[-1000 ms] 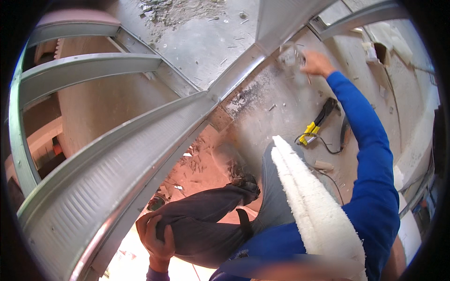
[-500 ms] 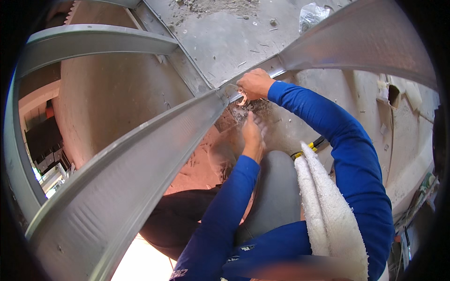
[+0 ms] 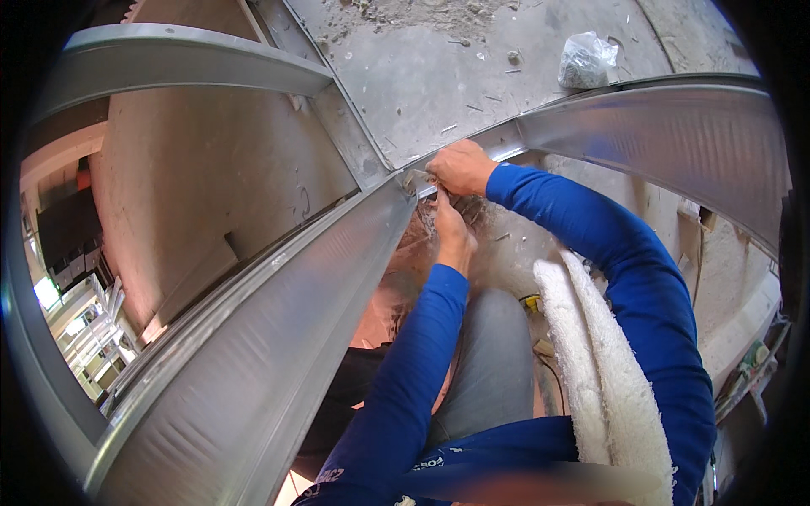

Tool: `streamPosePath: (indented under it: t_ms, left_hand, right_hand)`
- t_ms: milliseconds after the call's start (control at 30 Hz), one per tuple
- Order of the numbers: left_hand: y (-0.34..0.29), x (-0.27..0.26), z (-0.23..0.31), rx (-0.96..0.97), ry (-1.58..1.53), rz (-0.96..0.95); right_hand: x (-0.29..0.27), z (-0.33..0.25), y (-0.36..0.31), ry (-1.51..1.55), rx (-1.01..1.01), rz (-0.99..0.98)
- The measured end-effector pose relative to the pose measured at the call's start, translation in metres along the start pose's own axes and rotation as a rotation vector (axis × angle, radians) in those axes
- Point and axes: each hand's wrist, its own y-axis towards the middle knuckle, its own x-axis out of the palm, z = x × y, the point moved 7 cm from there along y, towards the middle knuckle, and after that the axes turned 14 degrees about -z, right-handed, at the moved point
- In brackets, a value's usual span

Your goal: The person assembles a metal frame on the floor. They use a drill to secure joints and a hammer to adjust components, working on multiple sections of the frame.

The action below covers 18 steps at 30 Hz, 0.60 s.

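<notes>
Both my hands meet at the corner joint of a grey metal frame. My right hand [image 3: 462,167] is closed at the inner edge of the joint, its fingertips bent over the flange. A small light metal piece [image 3: 417,179] shows at its fingertips; what exactly the fingers hold is hidden. Just below, my left hand [image 3: 453,229] reaches up with its thumb and fingertips pressed together against the right hand's fingers. Whatever lies between them cannot be made out. A long metal channel [image 3: 278,287] runs from the joint toward the lower left.
Another channel [image 3: 666,126] curves off to the right, and a cross beam [image 3: 194,63] spans the upper left. A clear plastic bag [image 3: 587,61] sits on the dusty concrete floor [image 3: 405,76] among scattered nails. A white towel [image 3: 591,371] hangs down in front of me.
My left hand has risen from below the joint and now touches my right hand. The right hand stays at the joint. The view has shifted slightly, showing more of the right channel.
</notes>
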Motion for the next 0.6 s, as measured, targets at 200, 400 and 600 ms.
streamPosePath:
  t_ms: [200, 400, 600]
  left_hand:
    - [0.012, -0.015, 0.000, -0.068, 0.010, -0.008]
    - [-0.004, -0.009, 0.007, -0.214, 0.091, 0.110]
    - [-0.002, -0.008, 0.020, -0.135, 0.157, 0.153]
  right_hand:
    - [0.029, 0.004, 0.009, 0.035, 0.093, -0.326]
    - [0.030, 0.005, 0.014, 0.265, 0.083, -0.658]
    - [0.048, 0.023, 0.005, 0.501, 0.228, -1.165]
